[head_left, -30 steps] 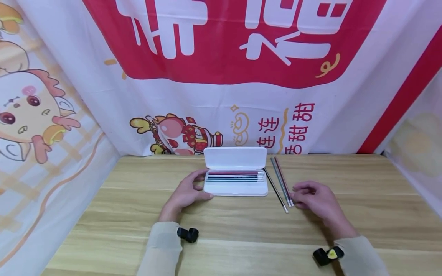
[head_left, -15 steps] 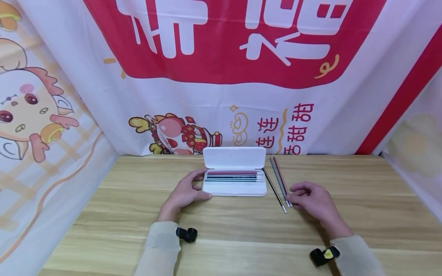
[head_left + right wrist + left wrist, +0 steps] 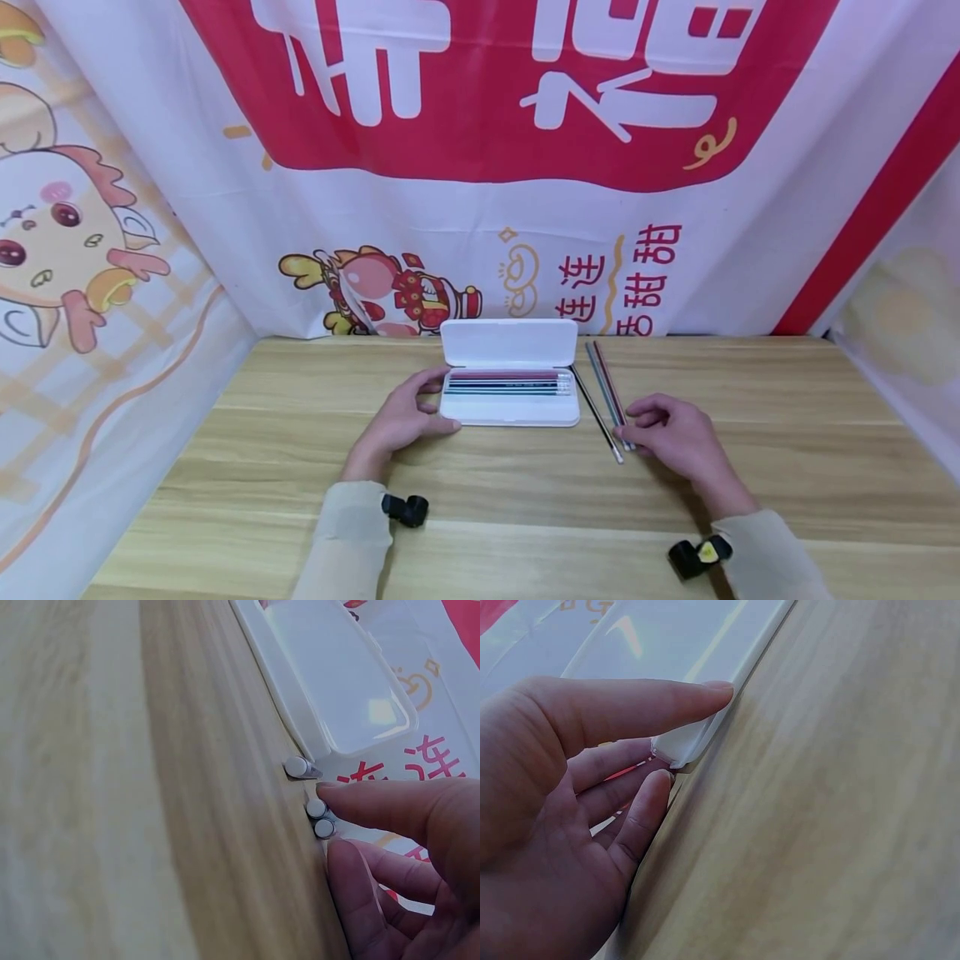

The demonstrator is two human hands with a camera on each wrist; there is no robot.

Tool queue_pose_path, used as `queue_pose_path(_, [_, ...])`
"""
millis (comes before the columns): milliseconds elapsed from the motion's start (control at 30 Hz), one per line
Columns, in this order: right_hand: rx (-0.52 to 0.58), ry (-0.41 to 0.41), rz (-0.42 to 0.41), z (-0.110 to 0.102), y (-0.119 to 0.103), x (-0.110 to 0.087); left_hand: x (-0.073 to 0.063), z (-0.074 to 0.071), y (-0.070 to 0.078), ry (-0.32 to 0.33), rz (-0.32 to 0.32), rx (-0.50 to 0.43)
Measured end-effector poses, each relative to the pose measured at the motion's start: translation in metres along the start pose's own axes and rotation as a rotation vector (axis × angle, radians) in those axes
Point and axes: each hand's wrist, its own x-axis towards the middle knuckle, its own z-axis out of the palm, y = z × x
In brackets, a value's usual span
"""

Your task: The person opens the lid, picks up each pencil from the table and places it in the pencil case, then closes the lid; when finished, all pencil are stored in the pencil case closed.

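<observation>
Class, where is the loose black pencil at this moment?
In the head view, the loose black pencil lies on the wooden table right of the open white pencil case and left of the two other loose pencils by the right hand.

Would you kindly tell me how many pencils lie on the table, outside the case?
3: a dark pencil beside the white case, then a teal pencil and a maroon pencil side by side, near the right hand.
</observation>
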Motion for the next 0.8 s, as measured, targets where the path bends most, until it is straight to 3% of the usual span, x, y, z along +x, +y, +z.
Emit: queue_pose_path(800, [-0.083, 0.015, 0.038, 0.0025, -0.0032, 0.0017, 0.0005, 0.0003, -0.0001, 0.006, 0.019, 0.022])
